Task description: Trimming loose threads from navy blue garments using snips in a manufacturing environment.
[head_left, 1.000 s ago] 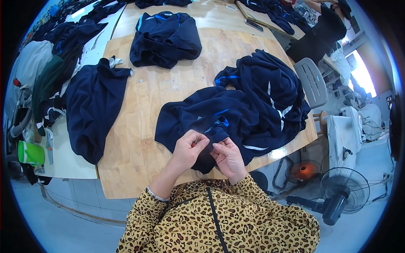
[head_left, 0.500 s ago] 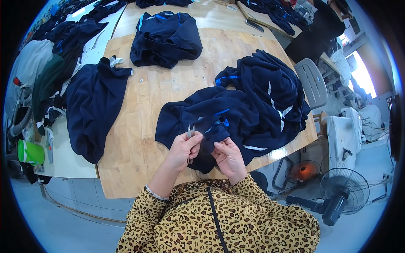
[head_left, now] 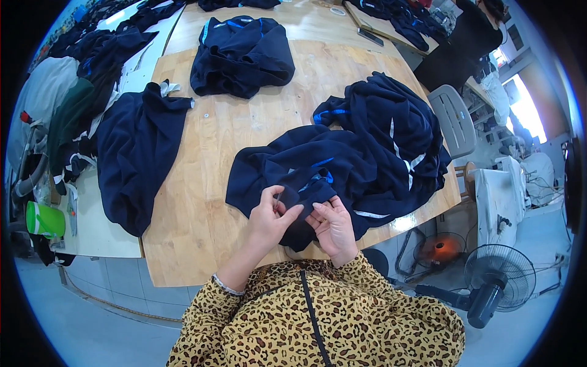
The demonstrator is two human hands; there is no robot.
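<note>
A navy garment with blue trim lies bunched at the table's near side. My right hand pinches a small folded edge of it between thumb and fingers, just below the bright blue trim. Close by on the left, my left hand has thumb and forefinger curled about a dark flap of the same cloth. The snips seen earlier do not show clearly now; my left fingers may hide them.
More navy garments lie on the wooden table: a folded one at the back, a draped one at left, another heap at right. A grey chair and a fan stand right. A green bucket sits far left.
My left hand has turned and its fingers have moved onto the cloth. The snips' blades, upright in it before, no longer show. My right hand keeps its pinch.
</note>
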